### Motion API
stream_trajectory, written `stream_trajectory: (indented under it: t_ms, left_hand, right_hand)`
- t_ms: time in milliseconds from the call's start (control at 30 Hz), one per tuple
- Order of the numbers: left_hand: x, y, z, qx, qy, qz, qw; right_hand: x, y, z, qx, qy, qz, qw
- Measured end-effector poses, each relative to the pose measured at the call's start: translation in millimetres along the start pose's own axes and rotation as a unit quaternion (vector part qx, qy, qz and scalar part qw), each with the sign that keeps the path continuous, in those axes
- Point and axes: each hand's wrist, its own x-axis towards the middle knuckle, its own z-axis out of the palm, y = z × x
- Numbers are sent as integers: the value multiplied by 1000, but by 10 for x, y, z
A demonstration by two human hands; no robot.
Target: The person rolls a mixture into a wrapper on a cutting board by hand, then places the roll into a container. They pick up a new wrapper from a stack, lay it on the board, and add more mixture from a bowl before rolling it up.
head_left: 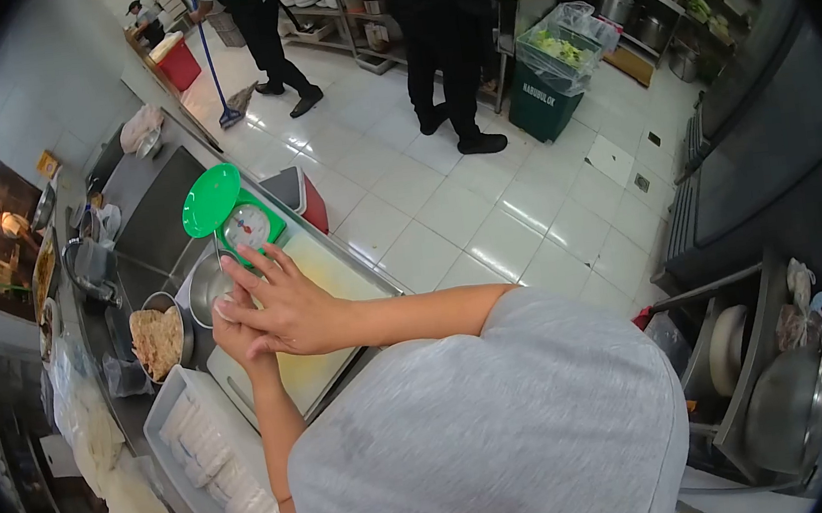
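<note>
My right hand (294, 309) lies across my left hand (241, 336), its fingers stretched out and slightly apart. The left fingers are mostly hidden beneath it, and whether anything sits between the palms I cannot see. Both are over the edge of a metal bowl (202, 286) and a white cutting board (315, 375). Just beyond them stands a green dial scale (262, 222) with a round green pan (212, 199). To the left is a metal pot holding a pale, chunky mixture (159, 338). A white plastic tub (168, 402) with several wrapped white rolls (214, 457) stands beside my left forearm.
A sink (160, 208) lies behind the pot, with plastic bags (86, 401) along the left. On the tiled floor are a green bin (543, 102) with leafy scraps and a red-sided cooler (313, 205). Two people stand farther off, one with a mop (233, 110). Shelving (743, 362) is at right.
</note>
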Motion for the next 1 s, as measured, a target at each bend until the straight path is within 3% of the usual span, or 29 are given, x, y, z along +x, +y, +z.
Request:
stream_trajectory:
  t_ms: [200, 300, 367, 400, 467, 533, 633, 767, 867, 1000]
  left_hand:
    - [6, 153, 44, 31, -25, 90, 995]
    - [19, -34, -32, 27, -70, 124, 989]
    - [26, -157, -53, 33, -83, 159, 983]
    - [39, -77, -81, 21, -95, 81, 992]
    - [73, 188, -169, -10, -114, -76, 991]
    - [70, 283, -228, -52, -136, -84, 986]
    - [11, 338, -236, -108, -168, -102, 974]
    - [-34, 235, -264, -153, -250, -110, 950]
    - [-29, 316, -335, -107, -295, -159, 936]
    - [-58, 222, -358, -45, -303, -126, 944]
  right_hand:
    - [140, 42, -1, -79, -21, -53, 995]
    - [203, 114, 2, 3, -61, -39, 997]
    - [156, 245, 37, 230, -38, 41, 972]
    - [120, 283, 66, 340, -28, 82, 936]
    - [68, 282, 54, 410, 28, 118, 904]
    - [1, 286, -5, 455, 44, 130, 880]
    - [-73, 291, -6, 510, -24, 143, 848]
    - [-46, 332, -27, 424, -76, 55, 901]
    - [0, 409, -68, 353, -100, -9, 930]
    - [112, 380, -106, 230, -126, -93, 960]
